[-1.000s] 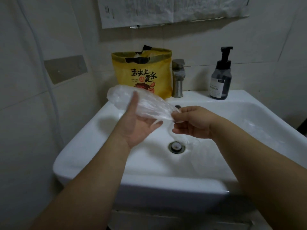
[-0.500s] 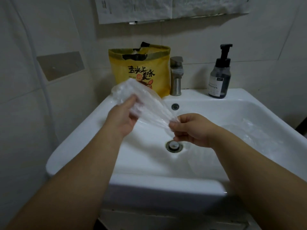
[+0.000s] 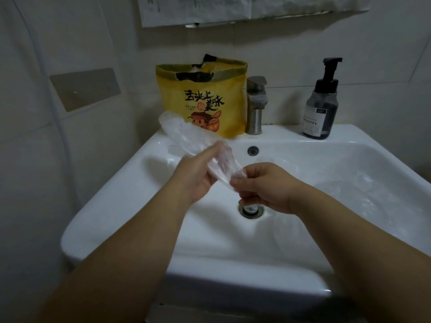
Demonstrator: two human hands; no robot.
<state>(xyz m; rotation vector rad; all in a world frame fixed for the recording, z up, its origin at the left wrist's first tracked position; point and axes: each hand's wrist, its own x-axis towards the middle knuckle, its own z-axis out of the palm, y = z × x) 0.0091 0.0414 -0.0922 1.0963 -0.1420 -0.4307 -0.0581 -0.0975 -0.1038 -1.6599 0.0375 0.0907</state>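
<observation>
Clear plastic bag (image 3: 179, 131) over sink (image 3: 105, 206), yellow pouch (image 3: 205, 89) and faucet (image 3: 255, 108) behind

Dim, flat indoor light, grey-green cast. Small glare on washbasin (image 3: 326, 292) front rim; soft shadow in bowl at left. Motion blur on left hand (image 3: 196, 180) fingertips and clear plastic bag (image 3: 179, 131). Wide-angle bending at edges, corners darker.

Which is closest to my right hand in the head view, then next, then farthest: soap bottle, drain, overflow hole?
1. Drain, just beneath the right hand.
2. Overflow hole, back wall of the sink.
3. Soap bottle, back right ledge.
</observation>
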